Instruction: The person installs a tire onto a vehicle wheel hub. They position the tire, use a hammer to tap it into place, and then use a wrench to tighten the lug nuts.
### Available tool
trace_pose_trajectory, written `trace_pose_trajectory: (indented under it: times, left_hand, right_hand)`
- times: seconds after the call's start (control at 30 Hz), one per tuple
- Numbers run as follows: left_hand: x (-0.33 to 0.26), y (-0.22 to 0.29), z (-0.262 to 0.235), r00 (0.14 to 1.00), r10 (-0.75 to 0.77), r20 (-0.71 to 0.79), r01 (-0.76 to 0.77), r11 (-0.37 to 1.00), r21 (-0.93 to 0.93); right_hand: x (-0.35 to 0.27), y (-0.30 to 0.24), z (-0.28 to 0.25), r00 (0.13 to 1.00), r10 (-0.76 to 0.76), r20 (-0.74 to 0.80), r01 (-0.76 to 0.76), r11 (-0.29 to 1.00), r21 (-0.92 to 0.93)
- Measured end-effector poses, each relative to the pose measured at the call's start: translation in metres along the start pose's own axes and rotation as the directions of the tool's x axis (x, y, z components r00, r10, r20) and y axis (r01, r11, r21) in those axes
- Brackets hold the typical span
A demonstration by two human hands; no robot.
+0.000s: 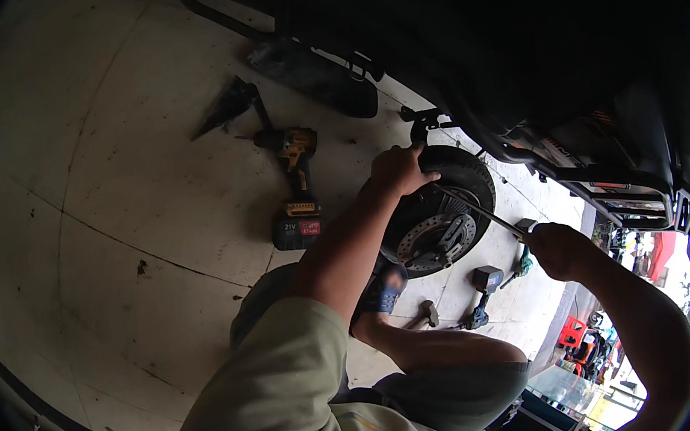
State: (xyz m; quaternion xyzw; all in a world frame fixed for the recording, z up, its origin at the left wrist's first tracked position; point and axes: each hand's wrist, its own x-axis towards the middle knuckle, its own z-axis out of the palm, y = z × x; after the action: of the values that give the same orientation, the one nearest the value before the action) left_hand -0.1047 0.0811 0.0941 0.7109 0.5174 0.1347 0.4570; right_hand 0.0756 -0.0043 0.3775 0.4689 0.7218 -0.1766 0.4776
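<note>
Two hands work — left hand (398, 170) grips the wheel (439, 208), right hand (558, 250) squeezes a long tool (483, 214). Nearby — a drill (297, 187), a hammer (422, 316).

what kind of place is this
Likely a scooter repair shop: a scooter wheel with brake disc being worked on, a cordless drill and a hammer lying on the concrete floor.
</note>
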Motion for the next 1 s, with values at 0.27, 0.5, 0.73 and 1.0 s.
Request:
trace_pose_trajectory:
  times: [0.27, 0.5, 0.73, 1.0]
  left_hand:
    - [-0.006, 0.007, -0.003, 0.997, 0.033, 0.072, -0.035, 0.999, 0.023]
    - [-0.002, 0.012, 0.009, 0.997, 0.072, 0.021, -0.074, 0.993, 0.089]
    - [-0.004, 0.018, 0.012, 0.993, 0.098, 0.061, -0.104, 0.989, 0.106]
    - [-0.005, 0.025, 0.013, 0.994, 0.092, 0.052, -0.097, 0.99, 0.104]
  right_hand:
    - [-0.035, -0.072, 0.09, 0.889, 0.421, -0.18, -0.286, 0.818, 0.498]
    - [-0.016, -0.105, 0.192, 0.722, 0.682, -0.115, -0.33, 0.486, 0.81]
    - [0.023, -0.148, 0.274, 0.634, 0.736, -0.235, -0.149, 0.415, 0.898]
    - [0.035, -0.178, 0.285, 0.606, 0.777, -0.173, -0.071, 0.269, 0.96]
